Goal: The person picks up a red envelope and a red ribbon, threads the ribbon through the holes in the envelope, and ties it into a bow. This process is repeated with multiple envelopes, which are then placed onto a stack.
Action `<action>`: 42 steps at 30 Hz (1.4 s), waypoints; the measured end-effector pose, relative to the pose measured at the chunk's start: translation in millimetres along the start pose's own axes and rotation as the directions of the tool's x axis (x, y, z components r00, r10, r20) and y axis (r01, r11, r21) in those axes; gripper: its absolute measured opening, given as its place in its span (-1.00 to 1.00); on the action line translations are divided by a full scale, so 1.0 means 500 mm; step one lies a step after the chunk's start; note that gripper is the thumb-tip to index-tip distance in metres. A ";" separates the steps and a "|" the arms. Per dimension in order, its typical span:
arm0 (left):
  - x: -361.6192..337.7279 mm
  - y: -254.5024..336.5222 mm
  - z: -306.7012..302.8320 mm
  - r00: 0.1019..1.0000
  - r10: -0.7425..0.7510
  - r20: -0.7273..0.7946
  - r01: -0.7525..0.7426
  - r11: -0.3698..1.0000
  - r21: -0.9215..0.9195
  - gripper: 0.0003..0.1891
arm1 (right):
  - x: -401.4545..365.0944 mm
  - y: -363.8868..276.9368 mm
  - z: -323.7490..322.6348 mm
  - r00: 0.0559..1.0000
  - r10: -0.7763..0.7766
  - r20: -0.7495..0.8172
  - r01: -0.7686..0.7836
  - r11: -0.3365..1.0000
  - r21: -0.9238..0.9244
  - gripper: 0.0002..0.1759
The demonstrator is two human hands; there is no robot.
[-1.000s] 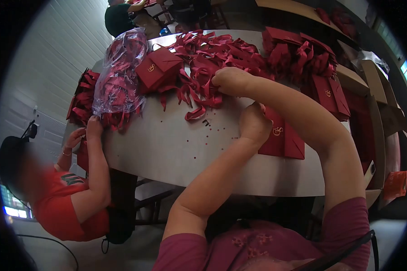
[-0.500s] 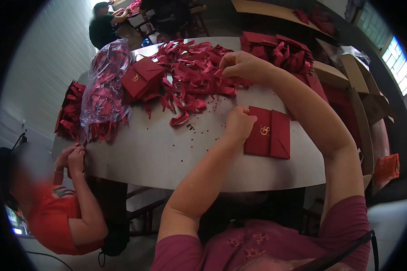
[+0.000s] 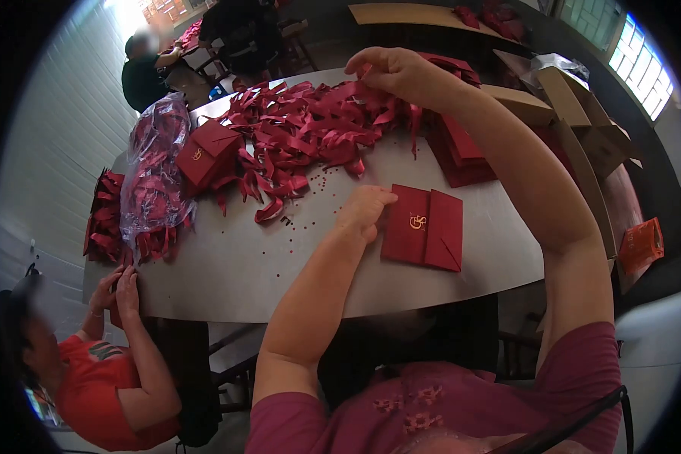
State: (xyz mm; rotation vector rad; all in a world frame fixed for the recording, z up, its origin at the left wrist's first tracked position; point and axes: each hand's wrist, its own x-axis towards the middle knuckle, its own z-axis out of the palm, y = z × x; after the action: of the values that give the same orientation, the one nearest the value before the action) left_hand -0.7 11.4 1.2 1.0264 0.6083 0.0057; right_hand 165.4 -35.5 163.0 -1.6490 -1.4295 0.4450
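Red bag point(image 3: 422, 227), right hand point(image 3: 393, 72) now farther off

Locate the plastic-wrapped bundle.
Head view, left part of the table: the plastic-wrapped bundle lies between red ribbons at the left edge and a gold-marked red bag.

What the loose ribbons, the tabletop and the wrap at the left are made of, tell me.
Ribbons: probably satin fabric, softly folded with a sheen. Tabletop: perhaps metal, smooth and grey with a dull shine. Wrap: seemingly thin clear plastic, crinkled with bright glints.
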 end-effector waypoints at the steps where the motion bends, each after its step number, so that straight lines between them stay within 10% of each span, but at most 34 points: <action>1: -0.002 0.002 0.001 1.000 -0.007 -0.005 0.008 0.999 0.053 -0.87 | 0.002 0.027 0.001 0.999 -0.026 0.028 0.032 0.969 -0.244 -0.74; 3: 0.014 -0.004 -0.006 1.000 -0.002 0.003 0.002 0.996 0.086 -0.87 | -0.005 0.057 0.018 0.994 0.065 0.084 0.049 0.421 -0.906 -0.75; 5: 0.030 -0.015 -0.014 1.000 0.002 0.012 -0.004 0.994 0.109 -0.87 | -0.035 0.061 0.008 0.997 0.078 -0.006 -0.045 0.508 -0.860 -0.79; 7: 0.015 -0.008 -0.008 0.999 -0.011 0.047 0.007 0.997 0.082 -0.87 | -0.047 0.071 -0.005 0.974 -0.225 -0.007 0.146 0.652 -0.744 -0.82; 9: -0.005 0.002 0.000 0.999 -0.015 0.043 0.014 1.000 0.026 -0.88 | -0.076 0.059 -0.031 0.988 0.040 -0.149 -0.076 0.965 -0.249 -0.83; 13: -0.010 0.008 0.001 0.998 -0.021 0.066 0.028 0.995 -0.097 -0.87 | -0.174 0.022 -0.075 0.956 0.205 -0.212 -0.175 0.973 0.151 -0.90; 26: -0.008 -0.011 0.012 0.999 0.023 -0.028 -0.021 0.996 0.085 -0.86 | -0.426 0.142 0.002 0.857 0.516 -0.012 -0.515 0.855 -0.058 -0.81; 28: -0.012 -0.008 0.012 1.000 0.013 -0.017 -0.011 0.996 0.089 -0.84 | -0.414 0.142 0.020 0.976 0.087 -0.201 -0.175 0.862 -0.475 -0.78; 31: -0.007 -0.009 0.005 0.998 0.009 0.054 -0.013 0.997 0.072 -0.85 | -0.371 0.156 0.066 0.980 -0.124 -0.156 0.031 0.867 -0.497 -0.77; 36: -0.011 -0.006 0.009 1.000 0.001 0.018 -0.002 0.999 0.045 -0.85 | -0.341 0.175 0.115 0.982 -0.177 -0.057 0.124 0.851 -0.510 -0.82; 38: -0.012 -0.006 0.010 1.000 -0.003 0.014 0.002 0.999 0.036 -0.84 | -0.349 0.158 0.095 0.981 0.118 -0.153 -0.136 0.985 -0.110 -0.86; 42: -0.018 -0.004 0.019 1.000 0.015 -0.007 -0.015 0.999 -0.029 -0.85 | -0.398 0.078 -0.049 0.828 0.421 -0.370 -0.208 0.844 0.493 -0.85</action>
State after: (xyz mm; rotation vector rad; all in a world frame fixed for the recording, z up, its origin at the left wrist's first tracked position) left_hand -4.4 0.2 7.1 1.0032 0.6057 0.0310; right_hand 153.3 -226.4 91.7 -1.4909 -0.6278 0.4746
